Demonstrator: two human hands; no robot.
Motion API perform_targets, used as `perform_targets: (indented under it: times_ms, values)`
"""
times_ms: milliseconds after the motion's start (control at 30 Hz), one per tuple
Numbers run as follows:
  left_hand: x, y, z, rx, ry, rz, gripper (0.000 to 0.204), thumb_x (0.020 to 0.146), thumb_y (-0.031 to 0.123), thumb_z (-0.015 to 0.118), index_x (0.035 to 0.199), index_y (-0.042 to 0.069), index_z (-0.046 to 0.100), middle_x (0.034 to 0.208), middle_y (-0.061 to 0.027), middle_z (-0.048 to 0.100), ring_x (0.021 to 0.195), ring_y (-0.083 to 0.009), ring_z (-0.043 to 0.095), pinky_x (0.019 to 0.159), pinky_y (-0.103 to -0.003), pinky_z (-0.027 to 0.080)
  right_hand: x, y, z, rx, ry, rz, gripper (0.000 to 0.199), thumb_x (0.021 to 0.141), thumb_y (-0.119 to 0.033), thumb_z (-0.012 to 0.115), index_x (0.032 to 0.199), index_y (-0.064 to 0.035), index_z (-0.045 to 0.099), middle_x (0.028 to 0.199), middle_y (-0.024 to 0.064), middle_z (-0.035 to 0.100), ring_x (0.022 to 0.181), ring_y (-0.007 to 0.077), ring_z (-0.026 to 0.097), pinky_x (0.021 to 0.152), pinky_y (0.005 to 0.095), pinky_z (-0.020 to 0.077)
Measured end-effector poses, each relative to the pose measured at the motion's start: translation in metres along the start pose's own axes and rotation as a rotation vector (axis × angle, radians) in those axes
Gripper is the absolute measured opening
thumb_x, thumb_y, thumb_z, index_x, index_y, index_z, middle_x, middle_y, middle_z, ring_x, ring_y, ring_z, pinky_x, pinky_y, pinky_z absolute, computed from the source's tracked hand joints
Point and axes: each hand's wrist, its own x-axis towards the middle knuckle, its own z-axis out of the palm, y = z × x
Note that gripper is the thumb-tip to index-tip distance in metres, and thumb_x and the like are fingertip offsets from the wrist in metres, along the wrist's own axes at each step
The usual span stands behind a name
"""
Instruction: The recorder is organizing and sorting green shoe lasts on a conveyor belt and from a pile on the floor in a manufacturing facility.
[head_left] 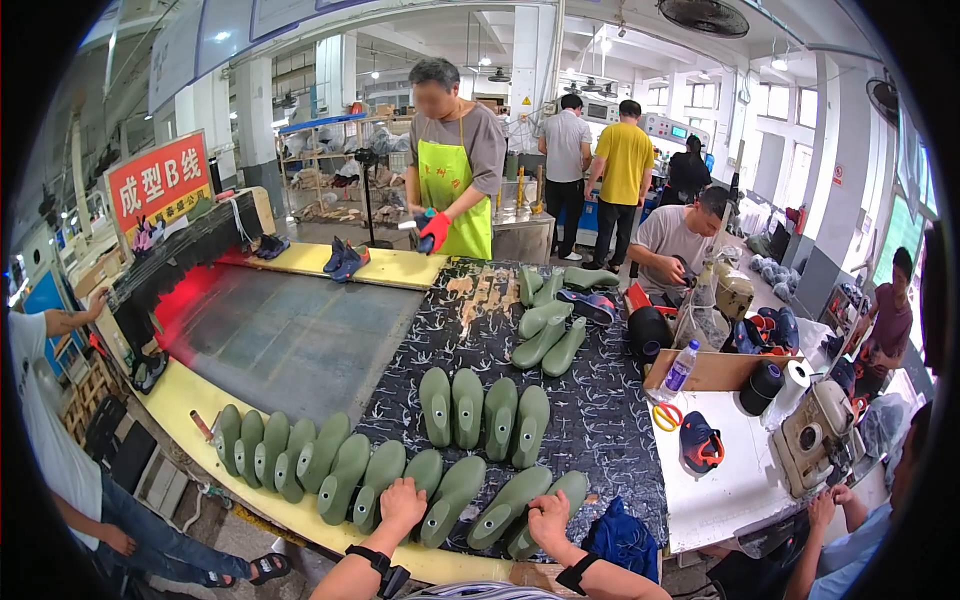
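Green shoe lasts stand in a row along the near edge of the table. My left hand (402, 505) is closed with curled fingers over a green shoe last (427, 468) in the middle of that row. At the row's right end my right hand (549, 520) is closed at another shoe last (573, 487), which it partly hides. Between my hands lie a tilted last (454, 500) and a longer one (510, 508). Farther in, several upright lasts (467, 408) form a second group. More lasts (541, 341) lie at the far right, beside a dark shoe (587, 306).
A dark conveyor belt (300, 320) runs at the left. Blue cloth (624, 535) lies right of my right hand. On the white table (715, 510) are a shoe (701, 443), scissors (667, 416), a bottle (680, 368) and a sewing machine (815, 440). Co-workers surround the tables; one in a yellow-green apron (450, 195) holds a shoe.
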Motion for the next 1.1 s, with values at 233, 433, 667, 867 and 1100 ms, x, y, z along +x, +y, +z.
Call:
perform_targets:
  times_ms: [233, 433, 667, 867, 1100]
  values:
    - [-0.002, 0.001, -0.001, 0.002, -0.010, 0.000, 0.031, 0.083, 0.029, 0.062, 0.095, 0.001, 0.059, 0.097, -0.0191, 0.062, 0.092, -0.0357, 0.062, 0.080, -0.046, 0.050, -0.002, 0.005, 0.002, -0.034, 0.011, -0.029, 0.011, 0.070, -0.007, 0.054, 0.073, -0.0042, 0.065, 0.081, 0.0144, 0.063, 0.094, 0.0356, 0.055, 0.109, 0.0488, 0.0287]
    - [0.002, 0.001, -0.001, -0.010, -0.011, -0.011, 0.031, 0.083, 0.029, 0.063, 0.096, 0.001, 0.060, 0.097, -0.0191, 0.062, 0.092, -0.0360, 0.062, 0.082, -0.046, 0.049, -0.001, 0.005, 0.005, 0.011, 0.054, -0.042, 0.010, 0.070, -0.006, 0.056, 0.073, -0.0053, 0.065, 0.080, 0.0137, 0.063, 0.092, 0.0356, 0.056, 0.107, 0.0489, 0.0300]
    - [0.004, 0.002, -0.002, -0.017, -0.032, -0.031, 0.031, 0.084, 0.029, 0.061, 0.098, 0.002, 0.060, 0.100, -0.0192, 0.062, 0.095, -0.0357, 0.061, 0.084, -0.046, 0.048, 0.003, 0.006, 0.004, 0.040, 0.011, -0.034, 0.010, 0.069, -0.005, 0.055, 0.073, -0.0044, 0.065, 0.080, 0.0134, 0.064, 0.091, 0.0350, 0.056, 0.107, 0.0485, 0.0308]
    - [0.001, 0.003, -0.003, -0.015, -0.046, -0.026, 0.032, 0.084, 0.030, 0.061, 0.099, 0.002, 0.060, 0.101, -0.0193, 0.062, 0.095, -0.0359, 0.062, 0.085, -0.046, 0.048, -0.001, 0.002, 0.002, -0.037, 0.066, -0.047, 0.012, 0.069, -0.006, 0.054, 0.074, -0.0036, 0.065, 0.079, 0.0133, 0.064, 0.090, 0.0320, 0.058, 0.108, 0.0471, 0.0309]
    - [-0.006, -0.001, 0.002, 0.010, -0.020, -0.018, 0.031, 0.083, 0.030, 0.063, 0.096, 0.002, 0.060, 0.098, -0.0191, 0.062, 0.092, -0.0361, 0.062, 0.083, -0.046, 0.049, -0.007, 0.009, 0.005, 0.013, 0.039, -0.029, 0.010, 0.070, -0.007, 0.055, 0.072, -0.0053, 0.065, 0.078, 0.0135, 0.062, 0.092, 0.0338, 0.056, 0.107, 0.0484, 0.0298]
